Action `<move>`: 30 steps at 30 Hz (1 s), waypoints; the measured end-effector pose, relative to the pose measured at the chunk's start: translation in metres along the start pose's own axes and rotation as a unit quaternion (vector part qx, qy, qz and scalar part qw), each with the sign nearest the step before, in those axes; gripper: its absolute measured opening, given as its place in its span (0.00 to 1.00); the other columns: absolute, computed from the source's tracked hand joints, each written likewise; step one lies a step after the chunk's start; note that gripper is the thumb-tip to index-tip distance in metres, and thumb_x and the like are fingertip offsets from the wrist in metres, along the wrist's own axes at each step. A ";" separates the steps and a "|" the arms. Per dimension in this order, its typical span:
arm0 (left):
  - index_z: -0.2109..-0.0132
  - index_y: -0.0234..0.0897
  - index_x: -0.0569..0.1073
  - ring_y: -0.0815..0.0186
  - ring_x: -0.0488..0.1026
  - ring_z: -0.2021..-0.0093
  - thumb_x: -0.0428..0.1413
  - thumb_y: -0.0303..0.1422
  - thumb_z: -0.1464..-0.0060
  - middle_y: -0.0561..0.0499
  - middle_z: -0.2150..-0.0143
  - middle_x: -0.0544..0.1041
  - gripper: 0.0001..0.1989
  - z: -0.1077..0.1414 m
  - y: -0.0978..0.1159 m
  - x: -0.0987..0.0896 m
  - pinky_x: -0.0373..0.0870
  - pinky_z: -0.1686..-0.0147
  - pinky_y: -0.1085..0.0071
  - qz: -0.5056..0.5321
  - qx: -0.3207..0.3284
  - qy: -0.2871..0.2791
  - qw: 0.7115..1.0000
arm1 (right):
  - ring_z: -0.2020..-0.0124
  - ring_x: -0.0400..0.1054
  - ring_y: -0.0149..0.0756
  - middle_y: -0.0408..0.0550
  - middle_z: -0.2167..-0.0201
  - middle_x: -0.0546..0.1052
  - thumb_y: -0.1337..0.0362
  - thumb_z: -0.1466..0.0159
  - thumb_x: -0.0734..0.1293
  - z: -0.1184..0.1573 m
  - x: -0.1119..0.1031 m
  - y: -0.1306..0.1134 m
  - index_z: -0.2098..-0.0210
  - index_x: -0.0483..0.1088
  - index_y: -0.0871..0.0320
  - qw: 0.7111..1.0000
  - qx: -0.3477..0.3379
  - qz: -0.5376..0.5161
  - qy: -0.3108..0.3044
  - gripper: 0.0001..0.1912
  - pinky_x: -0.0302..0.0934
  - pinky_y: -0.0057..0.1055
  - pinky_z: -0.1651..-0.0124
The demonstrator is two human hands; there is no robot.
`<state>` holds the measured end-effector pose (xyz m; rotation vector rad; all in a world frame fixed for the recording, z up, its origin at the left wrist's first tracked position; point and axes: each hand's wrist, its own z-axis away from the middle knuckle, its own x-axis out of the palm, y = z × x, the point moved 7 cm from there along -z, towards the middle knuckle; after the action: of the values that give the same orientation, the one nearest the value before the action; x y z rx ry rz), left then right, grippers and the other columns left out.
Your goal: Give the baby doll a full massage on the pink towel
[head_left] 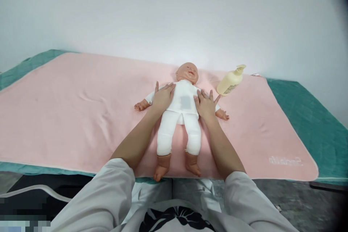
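On its back lies a baby doll (pixel 176 105) in a white cloth suit, head toward the wall and bare feet toward me. My left hand (pixel 163 98) rests on the doll's side and upper arm at the left of its chest, fingers stretched and thumb apart. At the other side of the chest, my right hand (pixel 206 104) lies flat with its fingers spread. Neither hand grasps anything. The doll's arms reach outward past my hands, partly hidden beneath them. A pale yellow pump bottle (pixel 230 81) stands tilted in view just beyond my right hand.
A pink blanket (pixel 67 116) covers most of a green-covered bed or table (pixel 312 112). Behind it rises a white wall (pixel 163 14). A pale hose or cable (pixel 40 187) curves over something dark at the lower left.
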<state>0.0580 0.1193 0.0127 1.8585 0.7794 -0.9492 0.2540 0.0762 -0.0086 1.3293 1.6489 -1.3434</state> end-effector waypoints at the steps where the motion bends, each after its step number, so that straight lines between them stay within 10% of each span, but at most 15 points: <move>1: 0.37 0.42 0.69 0.62 0.66 0.35 0.38 0.33 0.33 0.49 0.35 0.69 0.24 0.000 0.000 0.000 0.30 0.27 0.49 0.001 0.001 0.001 1.000 | 0.27 0.41 0.67 0.53 0.33 0.64 0.50 0.28 0.50 0.000 0.000 0.000 0.35 0.62 0.57 1.000 0.003 0.002 -0.001 0.30 0.23 0.77 0.35; 11: 0.37 0.39 0.68 0.63 0.65 0.34 0.39 0.32 0.34 0.47 0.34 0.68 0.24 -0.002 -0.003 0.001 0.49 0.30 0.53 0.026 -0.005 -0.018 0.999 | 0.30 0.51 0.60 0.54 0.33 0.65 0.50 0.28 0.48 0.001 0.003 0.003 0.34 0.62 0.57 1.000 -0.002 0.002 -0.003 0.31 0.32 0.69 0.31; 30: 0.35 0.38 0.62 0.62 0.66 0.36 0.44 0.31 0.38 0.45 0.36 0.71 0.25 0.000 -0.011 -0.003 0.49 0.30 0.56 0.041 -0.031 0.056 0.997 | 0.28 0.46 0.55 0.58 0.30 0.58 0.52 0.30 0.53 -0.001 -0.002 0.005 0.32 0.57 0.60 0.999 -0.006 -0.044 0.010 0.31 0.41 0.59 0.29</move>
<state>0.0477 0.1238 0.0109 1.8877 0.7845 -0.7674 0.2591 0.0767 -0.0082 1.2798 1.7442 -1.3742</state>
